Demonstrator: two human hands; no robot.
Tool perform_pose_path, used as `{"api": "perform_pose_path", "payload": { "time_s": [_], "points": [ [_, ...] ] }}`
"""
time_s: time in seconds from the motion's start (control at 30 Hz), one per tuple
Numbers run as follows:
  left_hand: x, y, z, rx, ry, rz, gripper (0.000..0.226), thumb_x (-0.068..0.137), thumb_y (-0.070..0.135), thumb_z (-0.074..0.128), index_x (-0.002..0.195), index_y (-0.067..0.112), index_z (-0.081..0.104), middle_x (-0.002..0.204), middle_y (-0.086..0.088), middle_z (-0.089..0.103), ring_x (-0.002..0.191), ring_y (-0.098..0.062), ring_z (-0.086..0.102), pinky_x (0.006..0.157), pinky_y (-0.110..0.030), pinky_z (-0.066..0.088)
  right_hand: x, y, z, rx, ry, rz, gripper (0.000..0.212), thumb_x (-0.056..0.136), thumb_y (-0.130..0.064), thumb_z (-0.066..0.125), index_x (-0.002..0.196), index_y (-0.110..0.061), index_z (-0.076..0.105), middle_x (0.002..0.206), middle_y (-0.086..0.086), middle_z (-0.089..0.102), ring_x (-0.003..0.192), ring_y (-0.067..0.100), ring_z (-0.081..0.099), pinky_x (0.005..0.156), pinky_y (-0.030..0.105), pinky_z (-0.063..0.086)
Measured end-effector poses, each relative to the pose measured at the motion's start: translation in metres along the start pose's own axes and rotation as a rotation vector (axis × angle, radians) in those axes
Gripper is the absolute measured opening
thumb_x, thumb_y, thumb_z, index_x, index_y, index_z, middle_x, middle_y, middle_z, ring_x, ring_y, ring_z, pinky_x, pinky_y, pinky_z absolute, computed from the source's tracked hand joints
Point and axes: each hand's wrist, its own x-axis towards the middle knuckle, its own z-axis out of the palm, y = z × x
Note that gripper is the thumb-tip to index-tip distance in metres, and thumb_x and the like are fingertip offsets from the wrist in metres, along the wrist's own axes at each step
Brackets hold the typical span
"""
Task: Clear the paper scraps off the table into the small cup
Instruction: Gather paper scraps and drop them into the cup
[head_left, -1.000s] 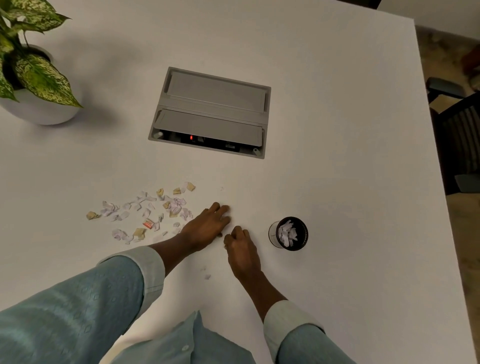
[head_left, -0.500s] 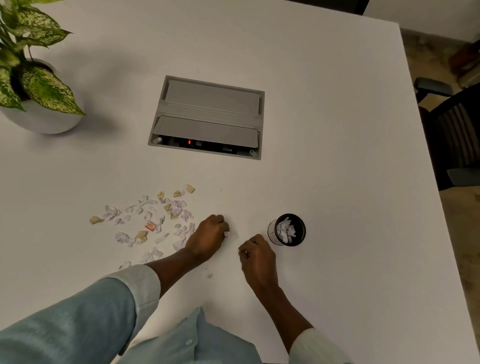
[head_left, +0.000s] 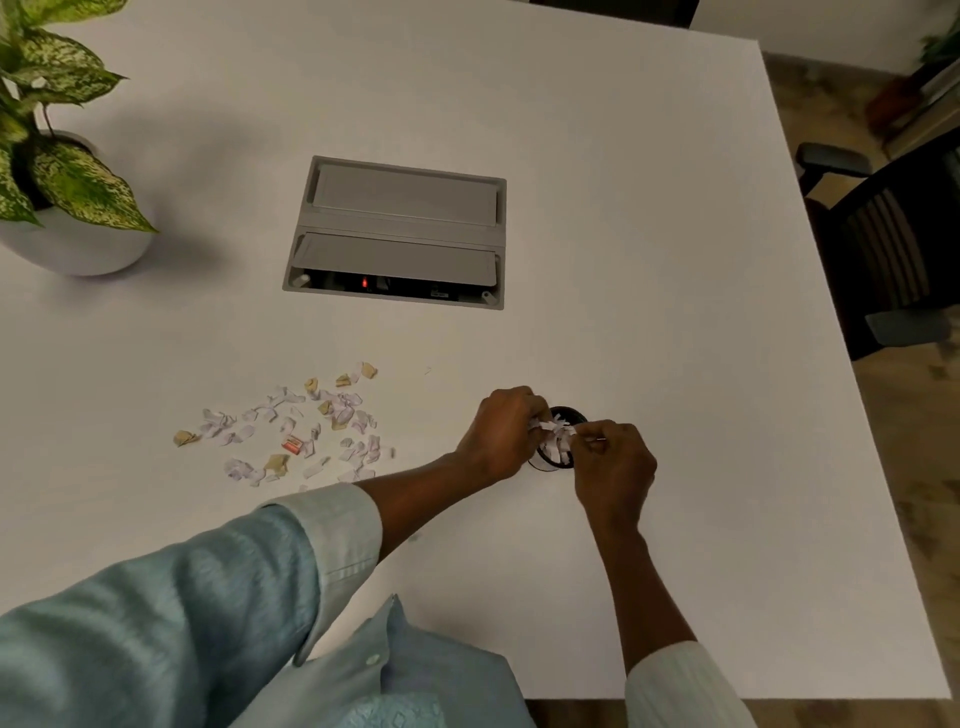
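A small black cup (head_left: 570, 417) stands on the white table (head_left: 649, 260), mostly hidden between my two hands. My left hand (head_left: 501, 431) is curled just left of the cup's rim, holding white paper scraps. My right hand (head_left: 615, 465) is closed at the cup's right side, pinching scraps too. White strips (head_left: 556, 439) hang between both hands right over the cup's mouth. A scatter of white, tan and one orange paper scraps (head_left: 291, 431) lies on the table to the left of my left hand.
A grey cable box (head_left: 400, 228) with a red light is sunk in the table's middle. A potted plant (head_left: 57, 171) in a white pot stands far left. A dark chair (head_left: 893, 249) sits beyond the table's right edge.
Both hands left the table near the scrap pile and moved right to the cup, carrying scraps. They now meet over its mouth. The view shifted slightly.
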Motion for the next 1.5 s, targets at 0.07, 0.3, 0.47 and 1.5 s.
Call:
{"api": "perform_pose_path", "payload": {
  "time_s": [0.07,0.3,0.47,1.5],
  "points": [
    [0.006,0.004,0.007,0.030,-0.064,-0.017,0.014,0.085,0.009,0.076,0.099,0.009,0.077,0.092,-0.008,0.072,0.081,-0.025,0.066,0.070,-0.036,0.051,0.006,0.004,0.000,0.004,-0.023,0.029,0.012,0.080,-0.008,0.079,0.091,-0.014,0.077,0.092,0.005,0.070,0.074,0.020,0.069,0.065,0.019,0.044],
    [0.003,0.006,0.013,0.055,-0.164,0.052,0.034,0.092,0.021,0.069,0.125,0.017,0.071,0.123,-0.004,0.071,0.105,-0.023,0.065,0.087,-0.039,0.055,0.001,0.011,0.004,0.022,-0.032,0.007,0.031,0.080,0.007,0.065,0.102,-0.013,0.073,0.101,0.005,0.072,0.081,0.022,0.071,0.073,0.027,0.052],
    [-0.021,-0.016,0.007,0.080,-0.051,-0.001,0.036,0.095,0.029,0.067,0.130,0.022,0.064,0.135,0.004,0.061,0.123,-0.017,0.053,0.091,-0.038,0.054,-0.019,0.007,0.008,0.081,0.048,-0.103,0.027,0.083,0.009,0.065,0.098,-0.012,0.073,0.097,0.003,0.067,0.081,0.018,0.067,0.065,0.019,0.051],
    [-0.118,-0.132,-0.005,0.735,-0.411,-0.184,0.116,0.087,0.041,0.076,0.161,0.002,-0.004,0.168,-0.021,-0.020,0.156,-0.036,-0.020,0.128,-0.052,-0.007,-0.074,-0.035,0.111,-0.863,-0.654,-0.587,0.102,0.032,-0.017,0.098,0.128,-0.002,0.066,0.093,0.018,0.067,0.089,0.028,0.065,0.067,0.028,0.058]
  ]
}}
